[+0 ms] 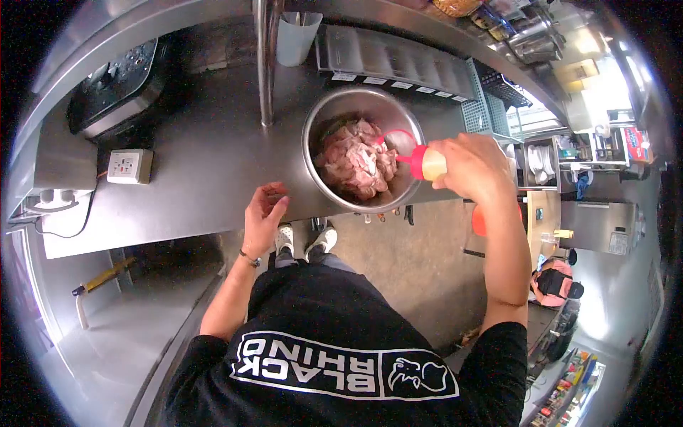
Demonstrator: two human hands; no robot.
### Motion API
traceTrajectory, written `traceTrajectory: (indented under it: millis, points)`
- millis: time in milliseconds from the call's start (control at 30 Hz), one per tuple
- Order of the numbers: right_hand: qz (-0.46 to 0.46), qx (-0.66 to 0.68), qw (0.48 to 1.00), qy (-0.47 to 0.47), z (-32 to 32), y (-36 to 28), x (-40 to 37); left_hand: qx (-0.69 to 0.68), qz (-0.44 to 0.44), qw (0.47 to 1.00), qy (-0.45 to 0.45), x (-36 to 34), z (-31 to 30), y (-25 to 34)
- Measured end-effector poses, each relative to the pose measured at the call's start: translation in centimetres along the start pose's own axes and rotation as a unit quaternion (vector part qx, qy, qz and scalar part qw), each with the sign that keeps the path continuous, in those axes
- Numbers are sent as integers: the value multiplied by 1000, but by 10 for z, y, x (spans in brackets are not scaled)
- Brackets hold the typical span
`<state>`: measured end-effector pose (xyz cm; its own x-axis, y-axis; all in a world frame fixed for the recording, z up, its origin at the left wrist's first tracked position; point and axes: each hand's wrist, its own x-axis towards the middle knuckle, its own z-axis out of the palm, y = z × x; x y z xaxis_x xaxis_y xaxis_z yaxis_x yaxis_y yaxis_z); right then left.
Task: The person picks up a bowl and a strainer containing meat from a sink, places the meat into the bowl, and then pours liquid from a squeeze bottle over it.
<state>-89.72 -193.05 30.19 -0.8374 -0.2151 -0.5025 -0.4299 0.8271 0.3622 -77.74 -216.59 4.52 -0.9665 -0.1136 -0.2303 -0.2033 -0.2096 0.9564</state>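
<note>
My right hand is wrapped round a squeeze bottle with a red cap and pale yellow contents. The bottle is tipped sideways at the right rim of a steel mixing bowl, its nozzle pointing in over the bowl. Pale pink raw meat pieces are heaped inside. By the nozzle a thin red curved shape shows; I cannot make out what it is. Left of the bowl, near the counter's front edge, my left hand holds nothing, its fingers loosely bent and the thumb apart.
A steel counter carries the bowl. Behind stand a lidded ingredient container, a translucent jug and a metal post. At left are a white control box and a black appliance. Another person is at far right.
</note>
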Motion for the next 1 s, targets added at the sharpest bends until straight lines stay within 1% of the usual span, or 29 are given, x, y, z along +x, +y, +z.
traceTrajectory:
  millis: [100, 133, 167, 200, 300, 400, 467, 533, 600, 667, 700, 767, 800, 867, 1000]
  points:
    - [1, -13, 1000, -18, 4, 5, -6, 38, 15, 999, 17, 5, 6, 13]
    - [25, -3, 1000, 8, 7, 9, -9, 38, 14, 999, 15, 7, 7, 15]
    - [48, 7, 998, 32, 9, 13, -10, 69, 15, 998, 4, 10, 7, 16]
    - [48, 7, 998, 31, 13, 16, -9, 99, 16, 995, -7, 13, 7, 17]
    - [26, -23, 999, 9, 21, 20, 0, 70, 6, 998, -9, 20, 5, 5]
    - [5, -21, 1000, 21, 20, 20, 2, 43, -1, 999, -10, 21, 5, 1]
    - [-19, -15, 998, 61, 15, 19, 3, 42, -9, 999, -6, 20, 6, 6]
    - [-24, -22, 998, 46, 9, 16, 4, 41, -18, 999, -1, 19, 6, 7]
    - [-28, -28, 999, 31, 7, 17, 4, -11, -36, 999, 5, 18, 4, 6]
    - [-23, -11, 998, 66, 5, 19, 5, 11, -47, 999, 7, 18, 2, 8]
    - [-25, -11, 998, 65, 8, 21, 7, 32, -59, 998, 11, 17, 1, 9]
    - [-32, 3, 993, 109, 15, 23, 14, 22, -52, 998, 13, 18, -1, 3]
    - [-33, 3, 994, 109, 14, 21, 16, 12, -43, 999, 13, 18, -2, 1]
    - [-75, -29, 996, 46, 6, 13, 19, 4, -45, 999, 16, 17, -1, 2]
    - [-72, -72, 995, 21, 4, 13, 25, -10, -45, 999, 15, 18, -3, -2]
